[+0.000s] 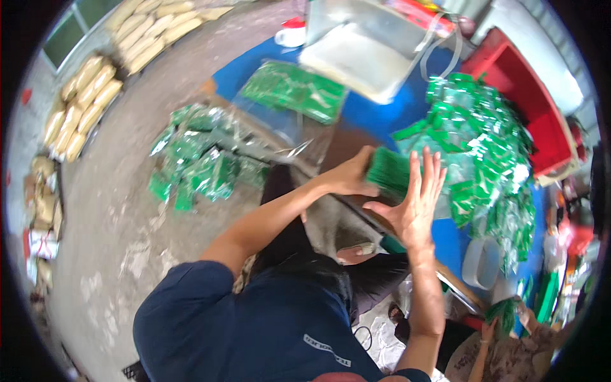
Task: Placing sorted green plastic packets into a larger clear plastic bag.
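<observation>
The blue tabletop [450,239] bore a glossy green heap [484,149], seemingly unfinished; clear-wrapped packs [213,172] on the floor [114,254] looked done. Near the tabletop's edge I saw the left hand [350,173] gripping the green stack [389,169], the right hand [415,210] splayed beside it.

The person [210,318] wears a dark navy-blue, short-sleeved fabric shirt [267,312] with 1 narrow, pale rectangular printed marking [326,351], and dark fabric trousers [379,280]; the 2 forearms [273,213] are bare.

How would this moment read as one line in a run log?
left fingers: gripping green stack | right fingers: spread beside stack, contact unclear | blue table: green packets piled
</observation>
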`<action>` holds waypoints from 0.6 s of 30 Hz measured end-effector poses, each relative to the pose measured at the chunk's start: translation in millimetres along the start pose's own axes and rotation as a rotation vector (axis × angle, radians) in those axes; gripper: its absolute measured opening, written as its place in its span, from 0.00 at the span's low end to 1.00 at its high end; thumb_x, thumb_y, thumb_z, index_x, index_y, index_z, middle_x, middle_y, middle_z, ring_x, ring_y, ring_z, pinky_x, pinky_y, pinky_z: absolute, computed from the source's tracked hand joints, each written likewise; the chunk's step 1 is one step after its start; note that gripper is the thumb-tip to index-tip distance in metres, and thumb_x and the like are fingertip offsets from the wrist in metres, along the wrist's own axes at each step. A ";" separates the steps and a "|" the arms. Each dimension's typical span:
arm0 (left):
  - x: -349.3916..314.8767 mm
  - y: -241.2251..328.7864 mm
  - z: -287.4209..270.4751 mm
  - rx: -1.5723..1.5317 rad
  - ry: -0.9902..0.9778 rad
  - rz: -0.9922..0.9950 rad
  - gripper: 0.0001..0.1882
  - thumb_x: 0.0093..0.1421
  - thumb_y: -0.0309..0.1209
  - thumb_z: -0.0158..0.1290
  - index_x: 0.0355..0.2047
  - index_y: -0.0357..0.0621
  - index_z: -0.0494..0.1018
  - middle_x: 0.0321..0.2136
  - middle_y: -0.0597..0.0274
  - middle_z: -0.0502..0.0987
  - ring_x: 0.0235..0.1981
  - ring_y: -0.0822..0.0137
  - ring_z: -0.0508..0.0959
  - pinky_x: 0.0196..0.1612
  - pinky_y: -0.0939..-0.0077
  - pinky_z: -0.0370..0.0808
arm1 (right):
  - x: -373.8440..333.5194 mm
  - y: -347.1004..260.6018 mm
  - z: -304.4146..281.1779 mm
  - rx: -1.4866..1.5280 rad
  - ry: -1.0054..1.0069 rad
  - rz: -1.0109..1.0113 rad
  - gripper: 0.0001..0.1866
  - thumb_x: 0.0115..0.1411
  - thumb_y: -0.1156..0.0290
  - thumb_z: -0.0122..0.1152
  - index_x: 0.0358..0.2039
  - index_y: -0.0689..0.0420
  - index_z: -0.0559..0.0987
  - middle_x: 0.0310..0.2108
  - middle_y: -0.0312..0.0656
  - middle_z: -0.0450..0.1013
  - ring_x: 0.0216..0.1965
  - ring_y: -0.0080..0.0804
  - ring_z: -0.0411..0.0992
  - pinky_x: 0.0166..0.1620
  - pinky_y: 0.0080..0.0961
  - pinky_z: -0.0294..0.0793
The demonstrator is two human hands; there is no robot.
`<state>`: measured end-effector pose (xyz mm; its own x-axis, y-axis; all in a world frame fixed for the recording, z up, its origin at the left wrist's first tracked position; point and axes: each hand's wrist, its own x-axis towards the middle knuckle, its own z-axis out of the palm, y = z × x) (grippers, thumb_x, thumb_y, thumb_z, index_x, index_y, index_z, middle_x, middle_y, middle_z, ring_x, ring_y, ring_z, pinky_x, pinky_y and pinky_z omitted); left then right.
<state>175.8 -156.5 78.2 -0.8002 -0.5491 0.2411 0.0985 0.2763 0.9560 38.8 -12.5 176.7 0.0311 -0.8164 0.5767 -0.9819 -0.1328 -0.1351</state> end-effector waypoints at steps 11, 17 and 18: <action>-28.0 45.1 29.5 -0.502 0.293 0.084 0.56 0.50 0.29 0.70 0.72 0.45 0.46 0.57 0.53 0.68 0.57 0.62 0.71 0.61 0.66 0.68 | -4.7 32.3 -5.2 0.845 -0.342 0.567 0.35 0.46 0.67 0.81 0.52 0.66 0.73 0.43 0.44 0.78 0.43 0.29 0.76 0.49 0.30 0.77; -28.8 37.2 59.9 -0.689 0.569 0.288 0.38 0.67 0.39 0.55 0.71 0.44 0.49 0.53 0.59 0.64 0.54 0.68 0.67 0.60 0.71 0.63 | -3.2 -1.4 6.3 1.029 -0.192 0.537 0.32 0.47 0.71 0.79 0.52 0.64 0.74 0.44 0.42 0.77 0.45 0.28 0.75 0.50 0.27 0.75; -28.3 37.3 59.9 -0.658 0.596 0.296 0.37 0.68 0.41 0.53 0.70 0.44 0.50 0.53 0.59 0.64 0.54 0.69 0.67 0.59 0.71 0.63 | -7.8 -5.7 8.4 1.042 -0.200 0.546 0.33 0.48 0.72 0.78 0.53 0.64 0.73 0.44 0.42 0.77 0.45 0.27 0.75 0.51 0.26 0.75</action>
<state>166.7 -83.4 97.0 -0.2718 -0.8919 0.3615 0.7106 0.0673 0.7003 45.7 -10.1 166.2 -0.2238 -0.9676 0.1165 -0.2529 -0.0577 -0.9658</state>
